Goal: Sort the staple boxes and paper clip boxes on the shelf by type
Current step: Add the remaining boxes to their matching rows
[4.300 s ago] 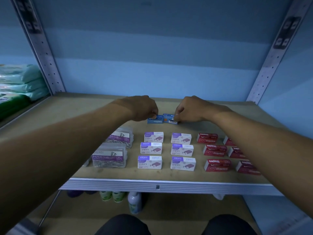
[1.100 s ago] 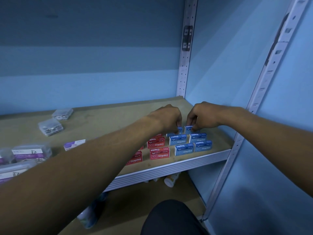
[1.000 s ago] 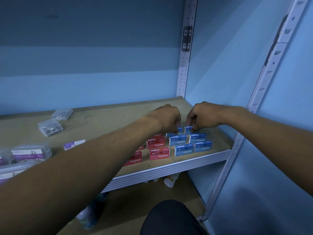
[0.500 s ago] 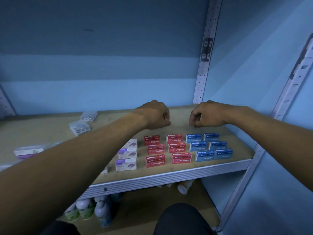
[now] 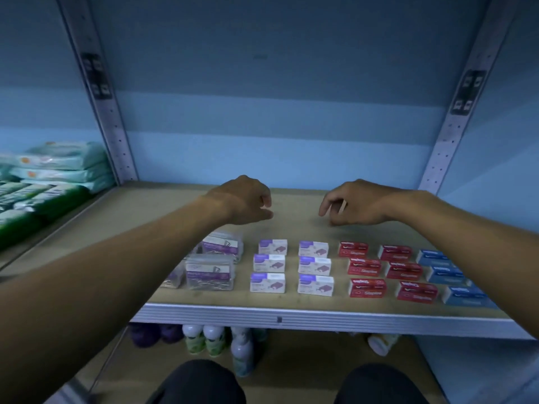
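On the wooden shelf boxes lie grouped in columns. From the left: clear paper clip boxes with purple labels, white and purple staple boxes, red staple boxes, and blue staple boxes at the right, partly hidden by my right forearm. My left hand and my right hand hover above the bare back part of the shelf, behind the boxes. Both hold nothing, with fingers loosely curled.
Stacked green and white soft packs lie on the neighbouring shelf at the left. Perforated metal uprights frame the bay. Bottles stand on the lower level under the shelf's metal front edge. My knees show at the bottom.
My hands let go of the blue staple boxes at the right end and lifted off them. The view swung left, back to the middle of the shelf, and both hands now hang loose and empty.
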The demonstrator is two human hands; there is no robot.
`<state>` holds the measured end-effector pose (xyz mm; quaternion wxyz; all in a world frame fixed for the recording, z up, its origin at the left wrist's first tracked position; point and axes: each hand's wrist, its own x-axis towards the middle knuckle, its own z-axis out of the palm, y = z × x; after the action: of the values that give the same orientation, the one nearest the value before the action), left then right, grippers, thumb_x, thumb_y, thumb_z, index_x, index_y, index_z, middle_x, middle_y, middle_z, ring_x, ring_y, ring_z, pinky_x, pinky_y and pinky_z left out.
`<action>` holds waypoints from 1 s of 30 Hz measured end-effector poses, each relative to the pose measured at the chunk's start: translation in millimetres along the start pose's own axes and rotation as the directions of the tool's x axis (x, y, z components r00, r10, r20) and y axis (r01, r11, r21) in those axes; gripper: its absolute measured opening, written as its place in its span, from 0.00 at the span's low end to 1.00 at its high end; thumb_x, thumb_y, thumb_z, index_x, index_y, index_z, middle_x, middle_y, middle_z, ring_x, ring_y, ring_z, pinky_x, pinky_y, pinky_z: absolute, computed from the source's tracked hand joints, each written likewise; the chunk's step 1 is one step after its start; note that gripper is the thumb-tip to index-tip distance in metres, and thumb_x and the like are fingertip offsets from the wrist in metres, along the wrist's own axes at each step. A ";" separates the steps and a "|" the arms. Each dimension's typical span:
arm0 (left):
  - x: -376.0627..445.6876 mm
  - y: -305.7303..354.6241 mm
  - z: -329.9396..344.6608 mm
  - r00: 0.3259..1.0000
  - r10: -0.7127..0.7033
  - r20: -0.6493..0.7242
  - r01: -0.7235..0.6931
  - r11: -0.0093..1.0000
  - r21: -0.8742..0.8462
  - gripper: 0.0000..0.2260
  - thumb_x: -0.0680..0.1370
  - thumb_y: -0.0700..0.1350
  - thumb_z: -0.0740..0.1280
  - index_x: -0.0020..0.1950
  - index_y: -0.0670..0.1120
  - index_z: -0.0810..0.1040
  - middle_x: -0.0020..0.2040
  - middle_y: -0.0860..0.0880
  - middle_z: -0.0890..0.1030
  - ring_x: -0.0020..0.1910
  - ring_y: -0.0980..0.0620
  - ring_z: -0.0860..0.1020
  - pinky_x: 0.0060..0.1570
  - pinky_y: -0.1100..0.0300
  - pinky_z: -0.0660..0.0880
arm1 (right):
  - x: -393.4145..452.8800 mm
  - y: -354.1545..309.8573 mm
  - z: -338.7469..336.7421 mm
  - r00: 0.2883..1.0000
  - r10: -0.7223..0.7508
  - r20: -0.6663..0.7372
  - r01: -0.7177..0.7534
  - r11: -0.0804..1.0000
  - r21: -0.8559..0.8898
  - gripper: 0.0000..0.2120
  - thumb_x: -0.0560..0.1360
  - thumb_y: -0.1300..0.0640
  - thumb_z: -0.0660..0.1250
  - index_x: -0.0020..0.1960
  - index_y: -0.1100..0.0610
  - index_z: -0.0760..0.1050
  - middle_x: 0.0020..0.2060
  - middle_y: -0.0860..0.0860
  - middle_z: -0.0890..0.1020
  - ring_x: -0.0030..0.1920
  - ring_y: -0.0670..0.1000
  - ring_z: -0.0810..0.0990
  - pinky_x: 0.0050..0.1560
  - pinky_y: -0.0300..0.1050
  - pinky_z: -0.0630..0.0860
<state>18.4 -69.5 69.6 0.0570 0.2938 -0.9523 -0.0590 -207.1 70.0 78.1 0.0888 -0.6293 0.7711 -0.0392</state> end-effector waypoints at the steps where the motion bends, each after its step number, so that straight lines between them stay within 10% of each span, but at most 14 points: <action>1: -3.0 -9.9 1.0 1.000 -0.010 -0.005 0.010 1.000 -0.006 0.13 0.77 0.57 0.68 0.58 0.53 0.79 0.60 0.53 0.79 0.59 0.52 0.76 0.59 0.56 0.74 | 6.4 -8.2 2.2 1.000 -0.021 0.002 0.021 1.000 0.008 0.11 0.75 0.47 0.71 0.57 0.42 0.80 0.51 0.43 0.82 0.52 0.44 0.79 0.58 0.44 0.75; 30: 28.7 -126.5 30.2 0.992 -0.128 -0.012 0.127 0.989 -0.071 0.27 0.71 0.60 0.73 0.67 0.53 0.75 0.65 0.51 0.78 0.62 0.49 0.76 0.62 0.54 0.73 | 174.9 -54.8 68.2 0.985 -0.156 -0.070 0.165 0.976 0.139 0.33 0.71 0.37 0.71 0.73 0.36 0.63 0.70 0.48 0.70 0.69 0.51 0.71 0.68 0.55 0.70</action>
<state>60.5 -187.2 23.5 0.0714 0.3526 -0.9284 -0.0933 -175.3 -108.7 5.4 0.1078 -0.6800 0.7151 -0.1206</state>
